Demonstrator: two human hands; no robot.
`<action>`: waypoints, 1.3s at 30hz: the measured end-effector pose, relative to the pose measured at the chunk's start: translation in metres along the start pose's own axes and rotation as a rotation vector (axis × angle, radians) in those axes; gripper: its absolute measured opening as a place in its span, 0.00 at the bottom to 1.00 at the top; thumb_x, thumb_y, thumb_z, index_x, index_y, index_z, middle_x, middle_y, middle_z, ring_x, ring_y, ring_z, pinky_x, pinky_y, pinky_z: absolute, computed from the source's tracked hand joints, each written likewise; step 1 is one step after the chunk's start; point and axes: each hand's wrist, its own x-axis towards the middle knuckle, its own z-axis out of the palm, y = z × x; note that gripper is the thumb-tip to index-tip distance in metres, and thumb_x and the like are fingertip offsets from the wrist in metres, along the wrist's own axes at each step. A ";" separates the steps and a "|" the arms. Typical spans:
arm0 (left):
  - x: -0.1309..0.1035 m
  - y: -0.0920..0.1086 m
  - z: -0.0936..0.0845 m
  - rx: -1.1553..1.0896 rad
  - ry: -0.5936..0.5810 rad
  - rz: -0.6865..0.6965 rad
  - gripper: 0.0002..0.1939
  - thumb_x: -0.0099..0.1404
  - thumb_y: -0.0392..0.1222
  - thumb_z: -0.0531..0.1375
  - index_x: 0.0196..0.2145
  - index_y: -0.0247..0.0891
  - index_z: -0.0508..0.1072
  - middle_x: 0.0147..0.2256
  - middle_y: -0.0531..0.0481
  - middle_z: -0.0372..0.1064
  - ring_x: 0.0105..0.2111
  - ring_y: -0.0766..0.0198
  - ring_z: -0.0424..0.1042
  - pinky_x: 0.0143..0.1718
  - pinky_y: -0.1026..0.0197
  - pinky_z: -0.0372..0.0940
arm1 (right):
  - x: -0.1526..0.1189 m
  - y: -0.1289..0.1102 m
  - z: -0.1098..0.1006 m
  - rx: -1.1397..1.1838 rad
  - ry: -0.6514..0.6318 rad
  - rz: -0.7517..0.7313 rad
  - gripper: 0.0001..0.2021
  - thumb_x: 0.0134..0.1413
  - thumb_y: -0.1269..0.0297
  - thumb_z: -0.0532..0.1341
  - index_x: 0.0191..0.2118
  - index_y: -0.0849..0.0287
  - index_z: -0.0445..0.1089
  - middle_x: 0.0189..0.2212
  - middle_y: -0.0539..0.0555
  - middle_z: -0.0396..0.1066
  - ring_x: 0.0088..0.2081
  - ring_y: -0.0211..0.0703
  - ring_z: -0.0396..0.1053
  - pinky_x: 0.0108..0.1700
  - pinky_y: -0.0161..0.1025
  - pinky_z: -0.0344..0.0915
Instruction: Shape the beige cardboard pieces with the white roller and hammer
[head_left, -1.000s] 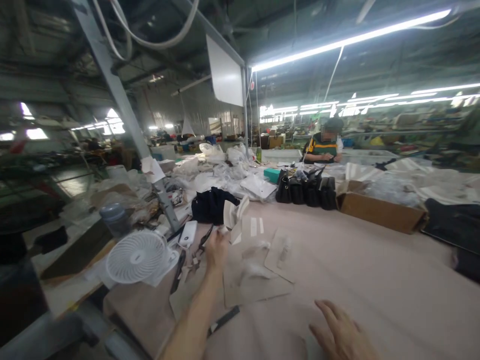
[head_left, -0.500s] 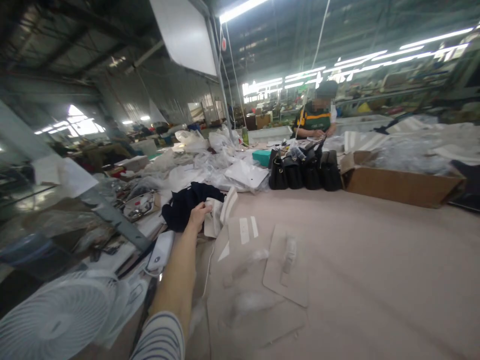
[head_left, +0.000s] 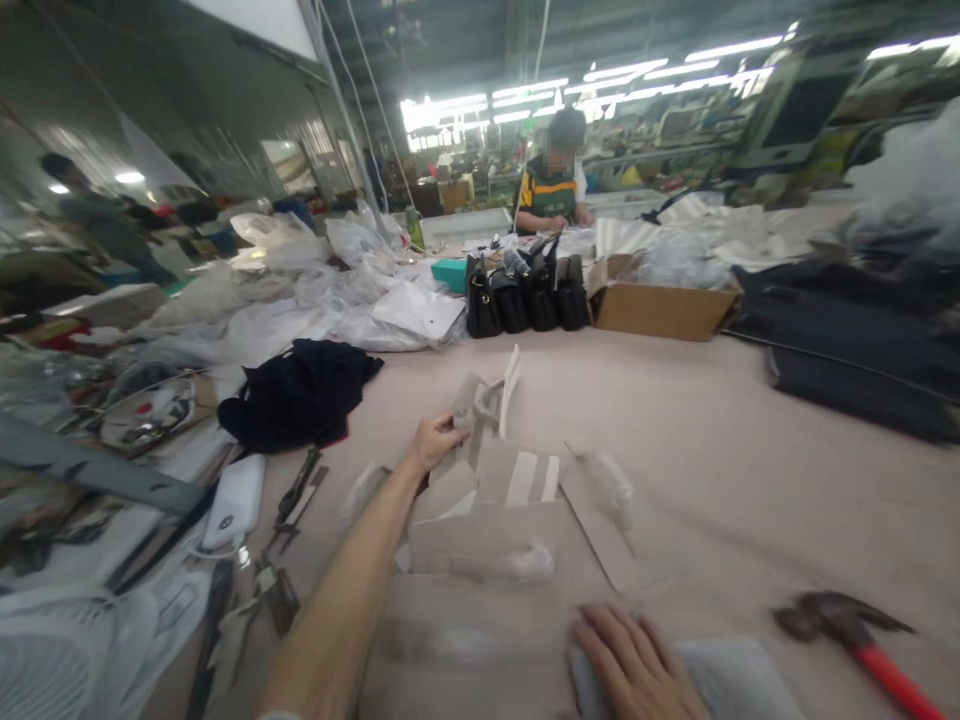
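Observation:
My left hand [head_left: 437, 443] pinches the edge of a small light-coloured piece with a strip standing up [head_left: 487, 405], above the middle of the table. Just below it lie flat beige pieces, one with white stripes [head_left: 532, 478]. Another flat piece with a clear plastic bit [head_left: 613, 485] lies to their right. At the bottom, my right hand [head_left: 634, 660] is spread palm down over a pale, clear-wrapped item [head_left: 739, 680]; motion blurs its fingertips. Larger beige sheets [head_left: 465, 625] lie between my two arms.
A hammer with a red handle [head_left: 885, 680] lies at right. Dark cloth [head_left: 304, 395], a white power bank [head_left: 234, 500] and hand tools [head_left: 296, 495] are at left. Black handbags [head_left: 525, 300] and a cardboard box [head_left: 660, 310] stand behind. A person [head_left: 555, 185] sits across the table.
The view has turned right. My left hand has moved the light piece away from the dark cloth, towards the middle. My right hand and the hammer have come into view.

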 end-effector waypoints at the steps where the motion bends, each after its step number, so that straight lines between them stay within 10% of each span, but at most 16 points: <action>1: -0.006 0.009 0.014 0.010 -0.034 0.033 0.13 0.51 0.45 0.64 0.32 0.34 0.80 0.29 0.51 0.73 0.34 0.59 0.70 0.38 0.60 0.65 | 0.004 -0.007 -0.010 0.029 0.027 0.029 0.26 0.59 0.51 0.63 0.60 0.55 0.69 0.54 0.60 0.74 0.53 0.56 0.73 0.54 0.53 0.69; 5: -0.018 0.048 0.040 0.070 0.004 0.152 0.08 0.50 0.40 0.65 0.30 0.34 0.79 0.37 0.46 0.77 0.41 0.56 0.72 0.45 0.58 0.66 | 0.001 -0.027 -0.033 0.199 0.219 0.153 0.17 0.62 0.69 0.55 0.55 0.57 0.68 0.50 0.60 0.74 0.52 0.50 0.72 0.57 0.51 0.68; 9: -0.029 0.083 0.012 0.002 0.433 0.110 0.17 0.50 0.40 0.66 0.39 0.33 0.78 0.38 0.46 0.78 0.40 0.56 0.75 0.46 0.57 0.69 | 0.002 0.000 -0.051 0.199 0.391 0.313 0.14 0.64 0.69 0.54 0.53 0.58 0.67 0.50 0.61 0.72 0.53 0.50 0.70 0.55 0.50 0.69; 12: -0.065 0.106 -0.007 -0.097 0.620 0.135 0.18 0.52 0.45 0.66 0.39 0.32 0.78 0.37 0.47 0.79 0.39 0.56 0.77 0.46 0.56 0.72 | 0.027 0.044 -0.072 0.081 0.270 0.592 0.20 0.62 0.65 0.58 0.58 0.67 0.65 0.56 0.69 0.66 0.58 0.58 0.65 0.59 0.54 0.63; 14: -0.105 0.120 -0.002 -0.110 0.582 0.121 0.18 0.52 0.46 0.67 0.38 0.33 0.78 0.36 0.47 0.79 0.38 0.55 0.78 0.45 0.54 0.73 | 0.049 0.072 -0.083 0.074 -0.024 0.777 0.28 0.61 0.64 0.60 0.63 0.73 0.58 0.60 0.75 0.62 0.61 0.62 0.61 0.61 0.54 0.60; 19: -0.224 0.136 0.069 -0.226 0.295 -0.021 0.18 0.52 0.45 0.70 0.41 0.37 0.76 0.33 0.49 0.79 0.35 0.54 0.80 0.43 0.50 0.75 | 0.084 0.101 -0.099 0.229 -0.243 0.739 0.19 0.64 0.65 0.57 0.57 0.70 0.66 0.47 0.67 0.75 0.48 0.53 0.72 0.51 0.44 0.66; 27: -0.327 0.141 0.171 -0.759 0.303 -0.421 0.27 0.48 0.49 0.74 0.42 0.36 0.73 0.34 0.46 0.79 0.36 0.55 0.80 0.38 0.57 0.73 | 0.027 0.030 -0.154 0.296 -0.164 0.658 0.23 0.66 0.65 0.51 0.63 0.70 0.62 0.49 0.67 0.74 0.51 0.51 0.72 0.55 0.46 0.64; 34: -0.327 0.140 0.198 -0.674 0.290 -0.328 0.24 0.51 0.52 0.73 0.40 0.35 0.75 0.36 0.47 0.78 0.37 0.59 0.78 0.43 0.57 0.72 | -0.118 -0.073 -0.121 0.431 -0.079 0.649 0.25 0.67 0.64 0.48 0.65 0.67 0.60 0.44 0.66 0.78 0.41 0.53 0.78 0.44 0.49 0.73; 39: -0.308 0.127 0.223 -0.537 0.136 -0.211 0.18 0.56 0.48 0.71 0.41 0.36 0.77 0.40 0.44 0.79 0.41 0.58 0.76 0.48 0.58 0.68 | -0.129 -0.084 -0.120 0.430 -0.089 0.637 0.28 0.68 0.61 0.45 0.66 0.74 0.59 0.40 0.70 0.78 0.39 0.61 0.78 0.40 0.54 0.74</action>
